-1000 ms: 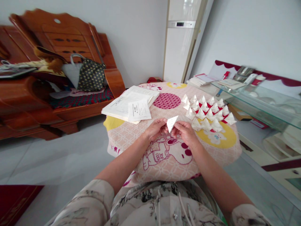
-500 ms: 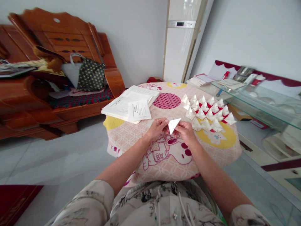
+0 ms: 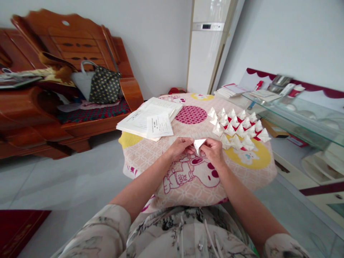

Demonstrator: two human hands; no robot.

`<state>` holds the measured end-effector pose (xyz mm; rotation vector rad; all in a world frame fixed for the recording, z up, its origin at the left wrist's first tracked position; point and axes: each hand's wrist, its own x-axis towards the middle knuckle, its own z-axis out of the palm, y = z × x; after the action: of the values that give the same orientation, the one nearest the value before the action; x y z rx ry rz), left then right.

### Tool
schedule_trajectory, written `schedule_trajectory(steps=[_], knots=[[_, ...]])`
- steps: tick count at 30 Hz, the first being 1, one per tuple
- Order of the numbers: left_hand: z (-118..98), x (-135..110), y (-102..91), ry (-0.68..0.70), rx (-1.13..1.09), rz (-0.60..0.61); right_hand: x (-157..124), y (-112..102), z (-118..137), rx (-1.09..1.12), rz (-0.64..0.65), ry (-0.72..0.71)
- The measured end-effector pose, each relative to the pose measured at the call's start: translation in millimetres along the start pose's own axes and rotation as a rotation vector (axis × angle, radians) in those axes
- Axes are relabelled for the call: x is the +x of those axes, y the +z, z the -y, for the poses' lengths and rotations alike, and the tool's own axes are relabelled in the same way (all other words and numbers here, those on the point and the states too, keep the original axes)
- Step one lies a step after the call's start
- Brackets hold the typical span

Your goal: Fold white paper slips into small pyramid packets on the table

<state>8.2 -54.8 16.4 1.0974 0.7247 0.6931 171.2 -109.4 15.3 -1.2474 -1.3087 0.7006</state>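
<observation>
Between my two hands, above the near half of the table, is a small folded piece of white paper (image 3: pixel 199 144) in a triangular shape, its point downward. My left hand (image 3: pixel 182 146) pinches its left side and my right hand (image 3: pixel 213 147) its right side. The undersides of the fingers are partly hidden. To the right of my right hand stand several folded white paper pieces (image 3: pixel 236 142) in rows, pointed at the top. Beyond my left hand lies a stack of printed paper sheets (image 3: pixel 137 118) with a smaller printed slip (image 3: pixel 159 125) on it.
A patterned pink cloth (image 3: pixel 193 191) covers the round table. Close by on the right is a glass shelf (image 3: pixel 301 123) with cups and papers. A wooden bench (image 3: pixel 77 32) holding a dark patterned bag (image 3: pixel 104 85) stands on the left, and a tall white air conditioner (image 3: pixel 204 53) behind.
The folded paper has changed shape between my fingers: its flat triangle now looks shorter, with a narrow fold hanging below. Both hands have shifted slightly; the paper rows have not been rearranged.
</observation>
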Motion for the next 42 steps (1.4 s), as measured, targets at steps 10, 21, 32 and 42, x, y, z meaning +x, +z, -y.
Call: schedule_trajectory(steps=[10,21,32,42], knots=[[2.4,1.3,-1.4,-0.073,-0.094,0.022,-0.1,-0.8,-4.2,-0.162,0.029,-0.264],[5.4,4.0,-6.2,-0.061,-0.095,0.052,0.0,3.4,-12.4,-0.124,-0.051,-0.155],[4.2,2.8,-11.9,0.012,0.014,-0.012,3.2,-0.4,-5.1,0.243,0.052,0.220],[0.4,-0.7,-8.1,0.061,0.135,0.030,2.5,-0.5,-3.8,0.288,0.116,0.315]])
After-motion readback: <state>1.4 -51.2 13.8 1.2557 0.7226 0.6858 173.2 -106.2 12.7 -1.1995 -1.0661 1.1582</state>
